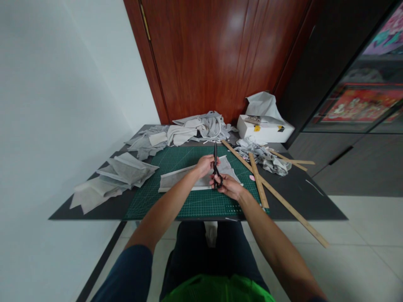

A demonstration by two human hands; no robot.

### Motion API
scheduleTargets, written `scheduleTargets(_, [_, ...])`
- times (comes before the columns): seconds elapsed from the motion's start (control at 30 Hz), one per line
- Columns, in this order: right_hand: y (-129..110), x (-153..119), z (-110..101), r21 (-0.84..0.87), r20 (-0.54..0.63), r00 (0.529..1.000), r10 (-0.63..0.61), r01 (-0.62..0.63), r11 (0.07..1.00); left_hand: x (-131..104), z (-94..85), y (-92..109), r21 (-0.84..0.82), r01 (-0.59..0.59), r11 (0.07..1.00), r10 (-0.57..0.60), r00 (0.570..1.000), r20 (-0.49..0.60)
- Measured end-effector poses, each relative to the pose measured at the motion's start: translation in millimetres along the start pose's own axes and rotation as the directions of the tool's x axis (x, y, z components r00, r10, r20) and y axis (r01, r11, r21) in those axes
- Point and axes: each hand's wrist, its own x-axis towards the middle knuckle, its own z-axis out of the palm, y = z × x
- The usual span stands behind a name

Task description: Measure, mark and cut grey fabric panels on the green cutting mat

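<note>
The near edge of the dark, smooth tabletop (302, 188) ran straight across in front of the person, with a green gridded cutting mat (201, 209) reaching almost up to it. A long, flat wooden strip (292, 211) lay diagonally on the right and stuck out past that near edge, and a shorter strip (263, 197) crossed it near the mat's right side.

Around the middle of the mat was a soft, thin grey cloth piece (176, 180), longish, with pale edges. The black scissors (215, 161) were over it, slim blades pointing at the far edge. The right hand (231, 187) came in from the lower right, palm turned inward, fingers wrapped on the looped handles. The left hand (205, 164) reached in from the lower left, slightly farther out, wrist bent a bit and fingers curled beside the blades; couldn't tell if it was pinching cloth or metal.

Toward the left corner sat a loose stack of floppy, angular grey sheets (122, 170). On the right, crinkly scraps (275, 163) were bunched up next to two crossed thin strips (302, 162). Along the far edge there was a rumpled, folded cloth heap (201, 128), plus a boxy white carton (264, 131) with draped grey material (264, 105) on top. Behind all that was a glossy reddish wood door (208, 58).
</note>
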Motion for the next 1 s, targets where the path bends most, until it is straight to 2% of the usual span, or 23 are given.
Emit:
scheduleTargets(0.07, [-1.4,-1.1,3.1,-0.016,-0.004,0.999,-0.038,0.037,0.999,2.2,-10.5,-1.4,0.224,-0.041,0.974,0.032,0.999,0.044])
scheduleTargets(0.13, [-2.0,-1.5,5.0,-0.043,-0.038,0.997,-0.071,0.069,0.997,3.1,-25.5,-3.3,0.471,-0.116,0.875,0.088,0.993,0.081])
scheduleTargets(0.23, [-3.4,-1.2,5.5,-0.068,-0.135,0.985,-0.108,0.099,0.993,-1.5,-50.7,-7.8,0.758,-0.274,0.593,0.130,0.961,0.245])
scheduleTargets(0.33, [-8.3,-1.0,5.1,-0.068,-0.191,0.971,-0.147,0.136,0.988,-11.3,-69.5,-13.2,0.861,-0.439,0.256,-0.010,0.889,0.457])
scheduleTargets(0.37, [-10.6,-0.9,5.0,-0.067,-0.196,0.968,-0.158,0.147,0.987,-14.3,-73.0,-14.5,0.868,-0.468,0.166,-0.066,0.873,0.484])
scheduleTargets(0.43, [-15.7,-1.0,5.2,-0.073,-0.200,0.965,-0.172,0.161,0.984,-18.9,-75.7,-16.1,0.878,-0.478,0.039,-0.138,0.867,0.478])
scheduleTargets(0.53, [-21.4,-1.1,5.7,-0.091,-0.218,0.960,-0.178,0.162,0.983,-22.1,-72.0,-16.8,0.886,-0.462,-0.037,-0.169,0.877,0.450])
scheduleTargets(0.73, [-21.5,-0.8,7.6,-0.093,-0.253,0.956,-0.150,0.130,0.987,-19.6,-57.2,-19.4,0.903,-0.424,-0.071,-0.189,0.895,0.405])
scheduleTargets(0.83, [-19.0,-0.5,7.9,-0.113,-0.273,0.951,-0.147,0.120,0.986,-8.8,-49.0,-19.5,0.929,-0.354,-0.105,-0.176,0.926,0.333])
scheduleTargets(0.93, [-18.2,-1.5,5.5,-0.156,-0.329,0.935,-0.132,0.084,0.984,5.4,-40.4,-19.0,0.973,-0.183,-0.143,-0.072,0.982,0.174])
scheduleTargets(1.0, [-19.2,-3.3,1.8,-0.174,-0.369,0.922,-0.118,0.056,0.983,11.8,-36.7,-19.0,0.987,-0.085,-0.138,0.054,0.994,0.093])
